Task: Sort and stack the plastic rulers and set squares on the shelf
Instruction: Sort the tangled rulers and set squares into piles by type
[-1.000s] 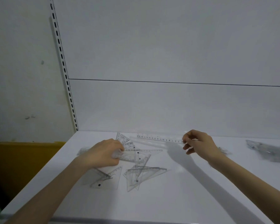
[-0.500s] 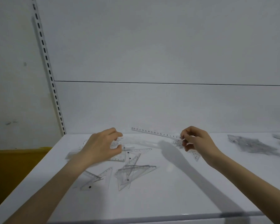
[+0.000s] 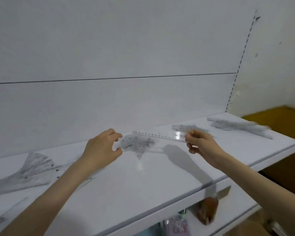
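A: Head view: where's the long clear plastic ruler (image 3: pixel 158 136)?
B: Raised near the back of the white shelf (image 3: pixel 143 184), its end pinched by the right hand (image 3: pixel 201 145).
A: And the left hand (image 3: pixel 102 149)?
B: Pinching clear triangular set squares (image 3: pixel 134 144), also near the shelf's back.

The one camera sat on the person's head, just in front of the shelf (image 3: pixel 143 184) and above its front edge, near enough that the shelf filled the lower frame. It looked forward and down across the shelf toward its back panel (image 3: pixel 109 108) and right end.
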A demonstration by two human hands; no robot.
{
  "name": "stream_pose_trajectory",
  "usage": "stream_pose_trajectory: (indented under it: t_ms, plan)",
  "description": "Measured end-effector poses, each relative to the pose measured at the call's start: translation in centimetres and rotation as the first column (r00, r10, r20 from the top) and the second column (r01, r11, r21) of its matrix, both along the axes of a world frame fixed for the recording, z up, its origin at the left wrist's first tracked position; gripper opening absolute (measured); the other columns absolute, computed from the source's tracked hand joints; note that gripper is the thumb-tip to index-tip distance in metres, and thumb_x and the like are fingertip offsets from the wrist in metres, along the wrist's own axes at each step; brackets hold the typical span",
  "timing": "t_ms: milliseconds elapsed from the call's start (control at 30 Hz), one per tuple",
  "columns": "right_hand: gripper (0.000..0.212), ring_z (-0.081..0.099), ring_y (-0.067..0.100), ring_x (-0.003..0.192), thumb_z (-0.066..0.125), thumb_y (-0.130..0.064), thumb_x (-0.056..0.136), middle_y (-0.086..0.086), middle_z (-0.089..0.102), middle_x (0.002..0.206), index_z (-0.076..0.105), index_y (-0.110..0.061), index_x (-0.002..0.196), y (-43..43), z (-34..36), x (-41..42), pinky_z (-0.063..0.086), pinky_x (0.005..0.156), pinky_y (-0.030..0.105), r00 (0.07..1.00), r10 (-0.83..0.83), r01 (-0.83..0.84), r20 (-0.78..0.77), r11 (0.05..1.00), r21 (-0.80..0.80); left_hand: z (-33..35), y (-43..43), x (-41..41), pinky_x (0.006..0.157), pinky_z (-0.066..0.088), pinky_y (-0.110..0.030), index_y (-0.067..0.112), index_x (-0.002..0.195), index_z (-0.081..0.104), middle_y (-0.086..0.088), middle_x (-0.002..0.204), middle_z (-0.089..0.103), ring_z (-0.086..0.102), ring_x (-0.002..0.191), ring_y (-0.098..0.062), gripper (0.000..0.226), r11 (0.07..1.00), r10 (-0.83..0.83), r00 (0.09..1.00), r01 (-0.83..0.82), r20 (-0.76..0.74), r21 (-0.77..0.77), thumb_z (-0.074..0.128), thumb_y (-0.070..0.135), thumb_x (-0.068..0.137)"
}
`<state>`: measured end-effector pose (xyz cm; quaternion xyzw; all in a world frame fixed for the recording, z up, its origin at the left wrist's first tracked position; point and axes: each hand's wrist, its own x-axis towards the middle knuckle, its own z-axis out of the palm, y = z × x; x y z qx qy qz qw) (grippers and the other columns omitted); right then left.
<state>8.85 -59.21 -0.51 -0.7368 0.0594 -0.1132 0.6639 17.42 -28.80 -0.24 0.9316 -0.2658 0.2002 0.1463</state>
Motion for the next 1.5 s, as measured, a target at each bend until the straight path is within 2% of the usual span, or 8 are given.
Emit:
stream_pose_trajectory:
  t_ms: [267,467,667,867,1067,1167,1300,1500]
  plan:
    - [0.018,0.053,0.019,0.072,0.055,-0.006,0.094,0.01,0.052,0.079,0.052,-0.008,0.077,-19.4,-0.5,0.2,0.043,0.059,0.027,0.982,-0.189,0.188,-0.026,0.982,-0.035,-0.3,-15.2,0.5,0.067,0.034,-0.027,0.034,0.124,0.051,0.018,0.102,0.051,0.045,0.086,-0.007,0.041,0.998,-0.058,0.998,0.058,-0.016,-0.035,0.059,0.027,0.085]
    - [0.012,0.053,0.026,0.089,0.053,-0.013,0.094,0.01,0.058,0.092,0.057,-0.004,0.088,-34.6,-2.4,1.5,0.038,0.071,0.032,0.897,-0.432,0.374,-0.091,0.853,-0.364,-1.5,-26.6,0.2,0.065,0.036,-0.027,0.032,0.115,0.061,0.022,0.096,0.054,0.047,0.081,-0.005,0.034,0.992,-0.077,0.997,0.075,-0.02,-0.1,0.056,0.031,0.081]
    - [0.02,0.043,0.021,0.102,0.052,-0.03,0.095,0.001,0.049,0.101,0.061,-0.012,0.092,-40.2,-4.5,4.8,0.036,0.082,0.029,0.912,-0.404,0.241,0.074,0.38,-0.893,-2.6,-32.5,-0.7,0.064,0.036,-0.026,0.031,0.115,0.064,0.017,0.106,0.061,0.059,0.095,-0.011,0.044,0.994,-0.059,0.998,0.058,-0.007,-0.095,0.05,0.036,0.074]
    - [0.036,0.051,0.03,0.103,0.068,-0.019,0.08,0.012,0.06,0.115,0.061,-0.005,0.113,-40.5,-6.0,6.4,0.045,0.08,0.037,0.92,-0.284,0.297,0.269,0.06,-0.953,-2.0,-35.1,-1.0,0.077,0.043,-0.027,0.033,0.117,0.061,0.021,0.11,0.058,0.055,0.099,-0.007,0.051,0.994,-0.103,0.99,0.099,-0.098,-0.049,0.044,0.04,0.07]
    - [0.043,0.051,0.023,0.116,0.063,-0.03,0.081,0.006,0.056,0.126,0.054,-0.012,0.118,-34.6,-2.8,4.1,0.038,0.096,0.034,0.88,0.305,0.224,0.363,0.407,-0.885,-2.4,-37.2,-0.7,0.074,0.041,-0.024,0.034,0.11,0.057,0.028,0.094,0.052,0.05,0.086,-0.001,0.046,0.973,-0.23,0.967,0.225,-0.108,-0.061,0.039,0.048,0.07]
    - [0.039,0.052,0.022,0.117,0.067,-0.033,0.082,0.005,0.055,0.129,0.055,-0.014,0.115,-30.5,-2.3,3.2,0.04,0.097,0.033,0.778,0.56,0.119,0.284,0.312,-0.943,-2.0,-38.7,-1.1,0.071,0.045,-0.023,0.038,0.099,0.051,0.028,0.089,0.055,0.053,0.082,0.0,0.031,0.94,-0.338,0.931,0.324,-0.137,-0.11,0.042,0.047,0.07]
    - [0.022,0.061,0.016,0.089,0.063,-0.022,0.089,0.001,0.061,0.111,0.062,-0.01,0.107,-29.9,-2.4,3.0,0.052,0.07,0.034,0.741,0.602,0.025,0.296,0.417,-0.909,-1.3,-40.0,-1.6,0.065,0.039,-0.01,0.035,0.093,0.053,0.027,0.092,0.058,0.056,0.084,-0.001,0.02,0.879,-0.473,0.865,0.449,-0.168,-0.163,0.061,0.034,0.074]
    - [0.02,0.058,0.001,0.082,0.064,-0.03,0.089,-0.007,0.066,0.099,0.065,-0.014,0.1,-35.9,-2.7,2.6,0.045,0.067,0.012,0.844,0.473,-0.014,0.252,0.49,-0.872,-1.9,-38.8,0.2,0.079,0.045,-0.026,0.043,0.099,0.047,0.036,0.095,0.051,0.049,0.09,0.011,0.039,0.94,-0.341,0.922,0.332,-0.185,-0.08,0.034,0.054,0.064]
